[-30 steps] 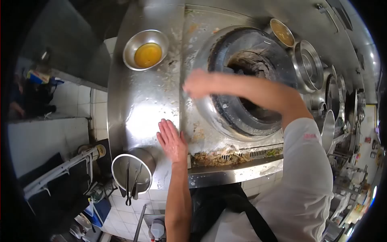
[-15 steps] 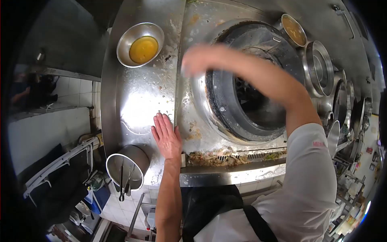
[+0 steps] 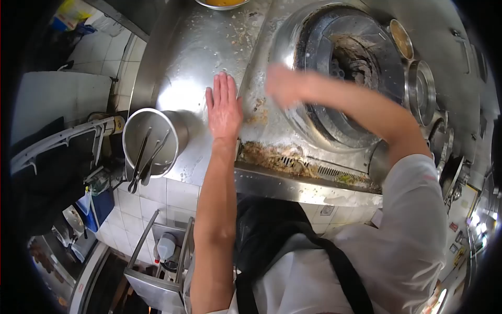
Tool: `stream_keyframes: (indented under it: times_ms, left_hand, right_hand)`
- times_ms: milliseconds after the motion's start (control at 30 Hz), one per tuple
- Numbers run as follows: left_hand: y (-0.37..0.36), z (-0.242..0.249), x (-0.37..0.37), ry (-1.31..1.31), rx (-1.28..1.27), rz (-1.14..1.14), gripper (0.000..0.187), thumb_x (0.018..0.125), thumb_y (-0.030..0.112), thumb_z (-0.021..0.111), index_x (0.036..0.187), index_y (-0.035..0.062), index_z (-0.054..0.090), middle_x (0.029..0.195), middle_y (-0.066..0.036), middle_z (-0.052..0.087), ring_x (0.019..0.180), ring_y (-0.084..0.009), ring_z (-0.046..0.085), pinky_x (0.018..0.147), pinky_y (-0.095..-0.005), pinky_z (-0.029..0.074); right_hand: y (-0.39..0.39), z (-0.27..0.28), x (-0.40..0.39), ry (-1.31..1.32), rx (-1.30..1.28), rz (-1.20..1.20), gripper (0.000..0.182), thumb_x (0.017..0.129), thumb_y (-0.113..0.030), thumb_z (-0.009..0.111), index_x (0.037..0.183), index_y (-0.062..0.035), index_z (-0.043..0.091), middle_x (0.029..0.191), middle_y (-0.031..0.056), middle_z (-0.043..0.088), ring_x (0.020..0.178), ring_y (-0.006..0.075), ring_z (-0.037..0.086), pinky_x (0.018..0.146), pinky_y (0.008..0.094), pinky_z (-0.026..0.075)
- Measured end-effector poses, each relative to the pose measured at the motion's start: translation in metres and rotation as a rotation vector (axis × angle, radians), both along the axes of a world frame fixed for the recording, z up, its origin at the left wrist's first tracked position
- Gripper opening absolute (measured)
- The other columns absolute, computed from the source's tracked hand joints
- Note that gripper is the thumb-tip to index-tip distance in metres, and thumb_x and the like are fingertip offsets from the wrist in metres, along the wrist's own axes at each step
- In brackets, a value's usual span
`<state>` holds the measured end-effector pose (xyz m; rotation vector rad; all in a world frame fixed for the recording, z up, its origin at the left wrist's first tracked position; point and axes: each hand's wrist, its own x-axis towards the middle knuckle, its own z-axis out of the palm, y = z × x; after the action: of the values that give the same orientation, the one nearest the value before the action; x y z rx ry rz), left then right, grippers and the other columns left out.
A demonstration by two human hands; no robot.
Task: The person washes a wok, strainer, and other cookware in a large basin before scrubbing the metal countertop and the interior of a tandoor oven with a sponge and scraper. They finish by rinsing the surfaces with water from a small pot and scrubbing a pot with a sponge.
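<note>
My left hand (image 3: 225, 114) lies palm down on the wet steel counter (image 3: 196, 55), fingers stretched out and holding nothing. Smeared by motion, my right hand (image 3: 287, 86) is over the steel at the near left rim of the round wok burner (image 3: 361, 63). Whether its fingers grip anything I cannot make out. Left of my left hand stands a deep steel pot (image 3: 179, 137) with tongs (image 3: 152, 157) and another long utensil leaning inside. Food scraps (image 3: 269, 157) lie along the drain slots by the front edge.
A bowl of yellow liquid (image 3: 222, 4) is partly cut off at the top. Beyond the burner stand a bowl of brownish liquid (image 3: 401, 39) and stacked metal pans (image 3: 422, 91). A metal trolley (image 3: 157, 285) with a plastic bottle (image 3: 166, 247) is below the counter.
The view has tilted downward, so the counter sits higher and the yellow bowl is mostly out of frame. My right hand has swept toward the front edge. My left hand stays flat.
</note>
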<state>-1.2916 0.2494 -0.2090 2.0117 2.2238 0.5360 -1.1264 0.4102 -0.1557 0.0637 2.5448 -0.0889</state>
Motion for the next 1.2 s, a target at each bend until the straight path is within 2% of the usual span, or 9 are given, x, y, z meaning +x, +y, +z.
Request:
stream_keyframes:
  times_ms: [233,467,533,600,833,933,1000,1133,1200]
  left_hand:
    - [-0.018,-0.010,-0.002,-0.016,0.081,0.015,0.065,0.089,0.017,0.063,0.148,0.0054,0.040,0.157,-0.010,0.036,0.146,-0.0268,0.033,0.118,-0.0478,0.027]
    - [-0.178,0.004,-0.031,-0.157,0.109,-0.079,0.055,0.088,0.024,0.062,0.139,0.0083,0.050,0.154,-0.010,0.042,0.143,-0.0264,0.037,0.117,-0.0477,0.029]
    - [-0.215,0.007,-0.037,-0.231,0.117,-0.088,0.053,0.087,0.025,0.063,0.136,0.0089,0.053,0.153,-0.010,0.043,0.143,-0.0265,0.038,0.116,-0.0479,0.029]
    - [-0.232,0.008,-0.037,-0.192,0.090,-0.159,0.052,0.090,0.034,0.062,0.134,0.0080,0.055,0.152,-0.012,0.045,0.141,-0.0296,0.040,0.114,-0.0503,0.030]
    - [-0.234,0.019,-0.048,-0.271,0.019,-0.205,0.067,0.082,0.045,0.071,0.134,0.0061,0.054,0.156,-0.013,0.038,0.147,-0.0251,0.031,0.118,-0.0516,0.023]
    - [-0.235,0.009,-0.025,-0.163,-0.048,-0.452,0.083,0.071,0.050,0.079,0.137,0.0071,0.051,0.154,-0.012,0.039,0.147,-0.0247,0.030,0.121,-0.0472,0.020]
    - [-0.220,0.001,-0.013,0.045,-0.018,-0.572,0.084,0.066,0.041,0.084,0.135,0.0077,0.051,0.137,-0.008,0.052,0.136,-0.0234,0.041,0.120,-0.0419,0.024]
    - [-0.215,-0.017,-0.005,-0.195,-0.034,-0.530,0.079,0.062,0.030,0.085,0.130,0.0062,0.054,0.123,-0.007,0.056,0.126,-0.0219,0.047,0.118,-0.0401,0.028]
    - [-0.214,-0.016,-0.013,-0.262,0.001,-0.519,0.070,0.058,0.023,0.084,0.121,0.0052,0.059,0.115,-0.007,0.058,0.118,-0.0232,0.051,0.115,-0.0393,0.032]
  right_hand:
    - [0.052,-0.016,-0.018,0.308,0.286,-0.403,0.021,0.075,-0.028,0.068,0.077,-0.0079,0.073,0.076,0.0150,0.070,0.076,0.0330,0.069,0.070,0.0470,0.054]
    - [-0.172,0.008,0.093,0.168,0.317,-0.052,0.029,0.097,-0.019,0.045,0.097,-0.0037,0.070,0.111,0.0172,0.067,0.112,0.0287,0.060,0.107,0.0434,0.041]
    - [-0.173,0.025,0.087,-0.554,0.194,0.353,0.027,0.096,-0.018,0.048,0.105,-0.0028,0.068,0.111,0.0191,0.067,0.111,0.0292,0.061,0.105,0.0457,0.042]
    - [-0.140,-0.020,0.057,-0.190,0.091,-0.617,0.023,0.093,-0.018,0.054,0.103,-0.0051,0.069,0.109,0.0161,0.069,0.108,0.0293,0.062,0.102,0.0456,0.045]
    - [-0.160,-0.003,0.036,0.031,0.313,-0.466,0.018,0.087,-0.014,0.055,0.096,-0.0062,0.069,0.107,0.0159,0.067,0.106,0.0297,0.063,0.105,0.0445,0.044]
    - [-0.174,-0.021,0.115,0.321,0.266,0.073,0.017,0.087,-0.012,0.055,0.097,-0.0061,0.068,0.109,0.0151,0.066,0.106,0.0292,0.063,0.105,0.0453,0.044]
    - [-0.152,-0.012,0.086,0.061,0.323,0.123,0.023,0.095,-0.028,0.053,0.106,-0.0121,0.066,0.118,0.0083,0.066,0.123,0.0237,0.054,0.123,0.0381,0.025]
    - [-0.046,-0.033,-0.054,-0.178,0.587,-0.607,0.019,0.089,-0.021,0.056,0.101,-0.0096,0.066,0.114,0.0156,0.065,0.118,0.0279,0.057,0.105,0.0449,0.042]
    - [-0.064,-0.044,-0.036,-0.103,0.563,-0.464,0.019,0.087,-0.019,0.056,0.100,-0.0082,0.065,0.116,0.0175,0.065,0.116,0.0295,0.057,0.099,0.0468,0.044]
